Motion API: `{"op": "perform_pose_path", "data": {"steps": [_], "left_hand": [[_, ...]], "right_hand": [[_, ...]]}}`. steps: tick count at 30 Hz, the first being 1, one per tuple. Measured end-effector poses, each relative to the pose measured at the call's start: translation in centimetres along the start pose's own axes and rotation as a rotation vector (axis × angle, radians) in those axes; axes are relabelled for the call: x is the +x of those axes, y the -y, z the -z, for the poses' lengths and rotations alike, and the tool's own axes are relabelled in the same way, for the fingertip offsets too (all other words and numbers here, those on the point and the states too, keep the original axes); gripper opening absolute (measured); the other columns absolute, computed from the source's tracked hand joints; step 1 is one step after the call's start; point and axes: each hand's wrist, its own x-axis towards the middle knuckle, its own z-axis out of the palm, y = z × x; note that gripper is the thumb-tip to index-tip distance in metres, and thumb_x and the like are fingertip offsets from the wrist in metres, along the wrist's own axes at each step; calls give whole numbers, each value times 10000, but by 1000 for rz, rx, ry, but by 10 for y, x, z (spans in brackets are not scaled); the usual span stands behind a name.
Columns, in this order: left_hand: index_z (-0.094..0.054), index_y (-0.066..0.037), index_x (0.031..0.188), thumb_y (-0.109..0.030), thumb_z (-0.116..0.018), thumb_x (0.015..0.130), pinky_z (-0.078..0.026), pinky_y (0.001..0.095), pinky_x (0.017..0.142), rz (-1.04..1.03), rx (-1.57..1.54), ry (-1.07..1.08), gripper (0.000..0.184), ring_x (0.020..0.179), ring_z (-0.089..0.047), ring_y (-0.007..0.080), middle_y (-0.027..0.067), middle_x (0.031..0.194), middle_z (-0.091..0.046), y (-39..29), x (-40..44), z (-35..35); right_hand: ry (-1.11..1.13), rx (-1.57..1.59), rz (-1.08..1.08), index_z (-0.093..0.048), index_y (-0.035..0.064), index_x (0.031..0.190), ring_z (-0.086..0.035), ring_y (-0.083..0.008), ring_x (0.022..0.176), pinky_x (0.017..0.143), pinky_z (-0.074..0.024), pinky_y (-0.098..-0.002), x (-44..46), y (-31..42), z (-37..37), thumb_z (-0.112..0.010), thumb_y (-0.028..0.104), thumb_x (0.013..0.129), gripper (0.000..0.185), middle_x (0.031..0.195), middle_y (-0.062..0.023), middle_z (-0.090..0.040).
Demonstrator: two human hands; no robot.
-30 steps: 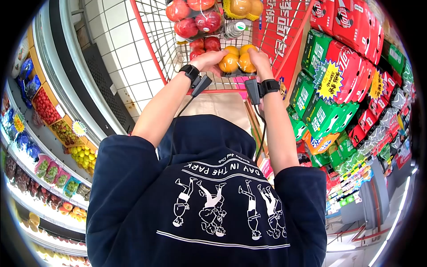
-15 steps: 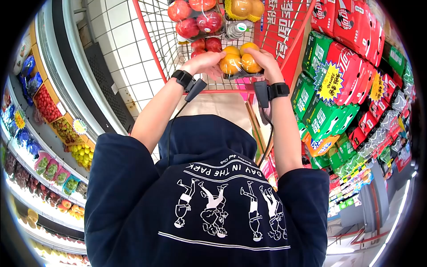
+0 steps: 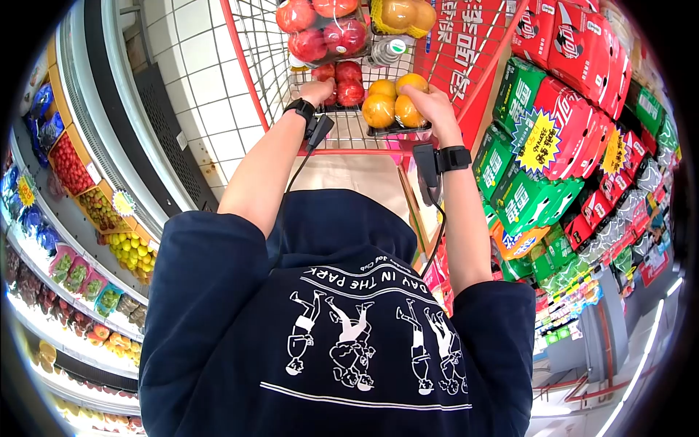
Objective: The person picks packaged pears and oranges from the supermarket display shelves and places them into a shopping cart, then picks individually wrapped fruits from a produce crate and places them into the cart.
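My left hand (image 3: pixel 317 92) is at the left edge of a small pack of red fruit (image 3: pixel 349 92) in the cart, its fingers curled at the pack's side and partly hidden. My right hand (image 3: pixel 435 108) grips the right side of a wrapped tray of orange fruit (image 3: pixel 379 111), thumb over the top. This tray lies beside the red pack, near the cart's near rim. Farther in are a larger pack of red fruit (image 3: pixel 307 45), a netted pack of yellowish fruit (image 3: pixel 399 16) and a clear bottle (image 3: pixel 388 51) with its white-green cap towards me.
The wire cart (image 3: pixel 251 80) has a red rim and a red printed panel (image 3: pixel 466 51) on its right. Stacked red and green drink cartons (image 3: pixel 526 197) stand close on the right. A refrigerated produce shelf (image 3: pixel 84 247) curves along the left, beyond the tiled floor (image 3: pixel 207 87).
My left hand has left the orange tray and moved left to the small red pack, uncovering more of it. My right hand stays on the orange tray, which has shifted slightly.
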Motion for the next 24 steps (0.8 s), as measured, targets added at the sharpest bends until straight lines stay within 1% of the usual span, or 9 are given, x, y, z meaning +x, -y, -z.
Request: {"op": "perform_pose_path", "data": {"steps": [4,6,7,8,10,14,15,19,24], "left_hand": [[-671,-112,1169,-634,-447,875,-426,363,961,-16,-187,35,639,1143,-580,280,152,1233,-621,12,14,-1],[-678,-118,1163,-605,-544,858,-437,340,930,73,-405,98,590,1079,-597,231,131,1176,-645,29,51,-15],[-683,-99,1143,-562,-659,806,-449,317,896,57,-520,160,574,1024,-597,199,117,1146,-648,33,56,-14],[-683,-99,1143,-562,-659,806,-449,317,896,59,-521,158,574,1024,-597,199,117,1146,-648,35,62,-16],[-688,-134,1034,-504,-659,845,-407,280,676,122,-412,33,417,803,-514,137,-17,883,-610,18,36,-9],[-651,-105,1088,-526,-728,767,-422,314,717,45,-574,65,535,831,-510,145,20,889,-594,-11,-18,10],[-636,-88,1105,-519,-748,744,-433,325,673,109,-515,48,574,797,-508,147,41,897,-592,-4,1,6],[-650,-60,1063,-499,-766,729,-449,326,631,133,-402,-3,564,779,-544,153,54,905,-615,7,16,2],[-684,-59,932,-440,-781,725,-450,316,600,95,-528,-136,444,700,-543,112,26,821,-631,15,36,-7]], "right_hand": [[0,-24,-4,-691,22,1067,-668,-293,977,863,-509,-369,-3,7,2,-713,466,685,586,1041,-193,-688],[16,-10,-5,-694,26,1062,-670,-292,972,859,-510,-368,-9,13,5,-710,455,694,565,1037,-191,-690],[20,12,1,-695,28,1058,-672,-291,962,853,-512,-366,-10,15,5,-706,445,702,549,1021,-188,-694],[25,35,7,-696,29,1054,-675,-290,951,847,-513,-365,-11,16,5,-703,436,710,532,1005,-184,-698],[27,29,11,-697,29,1049,-677,-288,943,841,-515,-364,-11,18,4,-701,433,713,525,992,-182,-701],[34,45,18,-699,28,1039,-682,-282,923,829,-519,-367,-10,17,4,-704,425,715,512,972,-180,-705],[34,43,16,-699,28,1039,-682,-282,923,829,-519,-367,-10,17,4,-704,425,715,512,972,-180,-705],[22,44,14,-700,24,1037,-683,-277,927,827,-519,-365,-9,16,3,-707,412,717,503,979,-181,-704],[28,35,23,-704,26,1031,-682,-274,922,823,-519,-364,-6,16,-1,-708,417,716,501,980,-177,-704]]}}
